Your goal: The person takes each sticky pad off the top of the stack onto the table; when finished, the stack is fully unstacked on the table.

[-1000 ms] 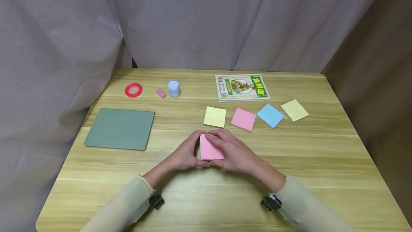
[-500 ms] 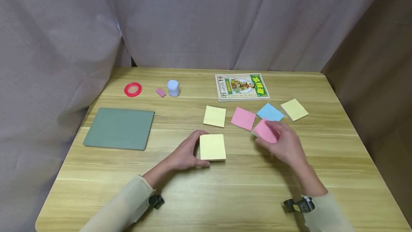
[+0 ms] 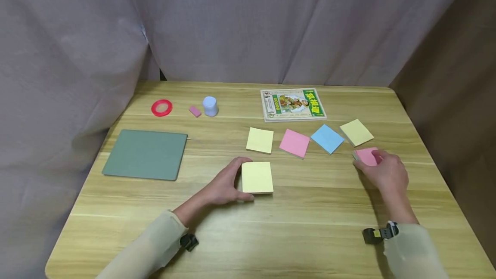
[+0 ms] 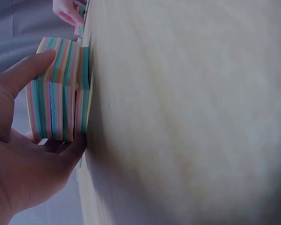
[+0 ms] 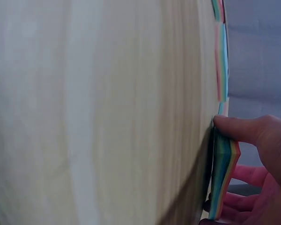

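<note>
A thick sticky-note pad (image 3: 257, 177) with a yellow top sheet lies at the middle of the wooden table (image 3: 271, 236). My left hand (image 3: 226, 184) grips its left side; in the left wrist view the thumb and fingers curl round the multicoloured pad (image 4: 58, 89). My right hand (image 3: 383, 171) holds a thinner pink-topped pad (image 3: 366, 156) down on the table at the right. In the right wrist view its striped edge (image 5: 223, 176) shows under my thumb. A row of pads lies behind: yellow (image 3: 259, 140), pink (image 3: 294, 143), blue (image 3: 327, 138), yellow (image 3: 356, 132).
A booklet (image 3: 292, 104) lies at the back. A grey-green mat (image 3: 145, 154) is at the left. Behind it are a red tape ring (image 3: 161, 108), a small pink eraser (image 3: 195, 111) and a white cap-like cylinder (image 3: 210, 106). Curtains surround the table.
My right hand lifted a pink-topped portion off the central pad, carried it right past the row, and now sets it down at the right. The left hand stayed on the central pad.
</note>
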A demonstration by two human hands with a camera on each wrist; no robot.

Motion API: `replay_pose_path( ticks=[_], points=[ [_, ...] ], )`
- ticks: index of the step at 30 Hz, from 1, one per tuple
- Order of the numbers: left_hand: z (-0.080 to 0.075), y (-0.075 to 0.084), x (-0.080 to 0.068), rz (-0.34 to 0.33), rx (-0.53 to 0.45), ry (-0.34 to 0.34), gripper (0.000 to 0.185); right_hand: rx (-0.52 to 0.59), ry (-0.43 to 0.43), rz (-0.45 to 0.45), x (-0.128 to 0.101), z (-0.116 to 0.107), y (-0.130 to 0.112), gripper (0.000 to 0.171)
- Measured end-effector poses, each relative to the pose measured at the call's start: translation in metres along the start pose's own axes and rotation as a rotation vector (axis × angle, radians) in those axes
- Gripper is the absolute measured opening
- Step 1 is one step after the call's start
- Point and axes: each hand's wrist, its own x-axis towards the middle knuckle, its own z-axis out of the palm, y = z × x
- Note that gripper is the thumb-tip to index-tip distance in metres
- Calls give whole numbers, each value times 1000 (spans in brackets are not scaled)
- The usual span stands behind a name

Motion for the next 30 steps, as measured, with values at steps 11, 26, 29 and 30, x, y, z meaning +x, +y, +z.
replay_pose_path(
  ticks=[11, 26, 29, 30],
  points=[
    [1, -3, 0, 1, 22, 4, 91, -3, -18, -29, 5, 2, 7, 88],
    [0, -1, 1, -7, 25, 1, 92, 30, 73, -389, -28, -3, -62, 72],
    [0, -1, 1, -14, 26, -1, 92, 104, 3, -570, -43, 8, -95, 65],
    [0, -1, 1, -15, 23, -2, 92, 122, -40, -630, -48, 12, -106, 64]
  ],
)
